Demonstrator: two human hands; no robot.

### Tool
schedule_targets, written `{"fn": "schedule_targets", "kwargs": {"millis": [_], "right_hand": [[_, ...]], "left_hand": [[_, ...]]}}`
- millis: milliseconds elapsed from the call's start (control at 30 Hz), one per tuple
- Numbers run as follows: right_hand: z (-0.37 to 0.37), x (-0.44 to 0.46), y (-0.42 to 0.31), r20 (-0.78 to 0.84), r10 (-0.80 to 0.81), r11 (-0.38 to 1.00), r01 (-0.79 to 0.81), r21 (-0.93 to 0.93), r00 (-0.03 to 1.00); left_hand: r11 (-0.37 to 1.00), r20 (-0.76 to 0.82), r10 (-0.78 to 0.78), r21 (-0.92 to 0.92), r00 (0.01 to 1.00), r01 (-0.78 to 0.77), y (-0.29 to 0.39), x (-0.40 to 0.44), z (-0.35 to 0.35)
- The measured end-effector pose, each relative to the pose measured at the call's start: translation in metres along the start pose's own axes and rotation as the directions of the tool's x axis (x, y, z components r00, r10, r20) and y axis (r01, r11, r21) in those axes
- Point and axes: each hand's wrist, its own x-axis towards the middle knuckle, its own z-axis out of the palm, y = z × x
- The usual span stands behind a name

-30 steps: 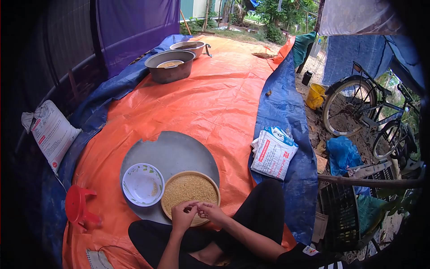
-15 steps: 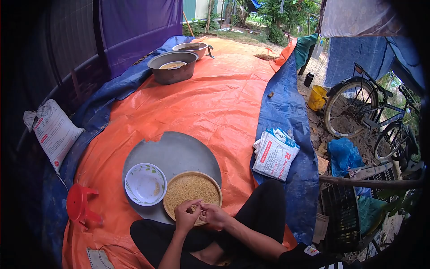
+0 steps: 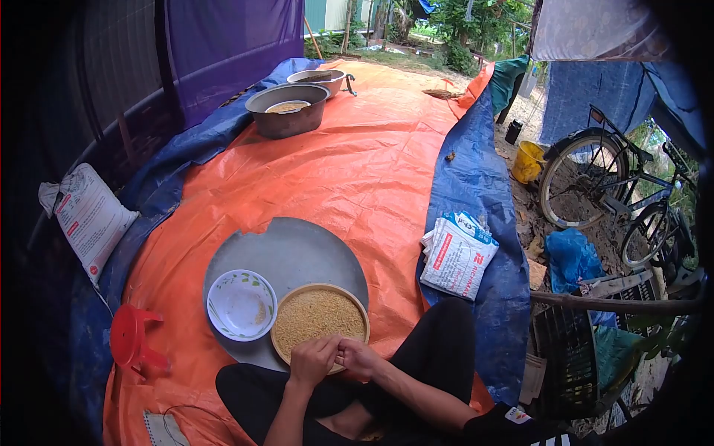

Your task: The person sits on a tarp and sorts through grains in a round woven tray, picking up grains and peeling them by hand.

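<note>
1. Grey round board (image 3: 297,249) sits on the near part of the orange tarp (image 3: 335,163); its far edge is ragged.
2. Round tray (image 3: 367,320) is at the board's near right edge, with yellowish grain (image 3: 316,312) spread inside.
3. Left hand (image 3: 312,360): over the tray's near rim, fingers bent in, narrow grip. Can't tell if anything is pinched.
4. Right hand (image 3: 359,358): fingertips up against the left hand's, fingers curled, same near rim. Contents of the grip hidden, can't tell.
5. White bowl (image 3: 223,301), leaf pattern, at the board's left edge, right beside the tray. A few grains on its inner right side.
6. Red stool (image 3: 128,338) on the tarp's left edge, outside the board.
7. Folded sack (image 3: 457,260) on the blue tarp (image 3: 483,186), along the orange tarp's right edge.
8. Dark basin (image 3: 260,123) at the orange tarp's far left corner, paler basin (image 3: 338,83) just behind it.
</note>
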Motion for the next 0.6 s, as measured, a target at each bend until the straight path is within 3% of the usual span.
{"fn": "schedule_targets", "kwargs": {"millis": [267,467,600], "right_hand": [[0.007,-0.003,-0.002,-0.075,-0.071,0.995,0.065,-0.077,0.995],[0.024,-0.004,-0.005,-0.146,-0.137,0.979,0.111,-0.172,0.980],[0.015,-0.001,-0.001,-0.115,-0.235,0.900,0.172,-0.400,0.965]], "left_hand": [[0.999,-0.004,0.037,0.026,0.999,-0.037,0.003,0.003,-0.003],[0.968,-0.074,-0.167,-0.202,0.983,0.149,0.004,0.005,-0.006],[0.949,-0.067,-0.218,-0.249,0.974,0.195,0.006,0.007,-0.008]]}}
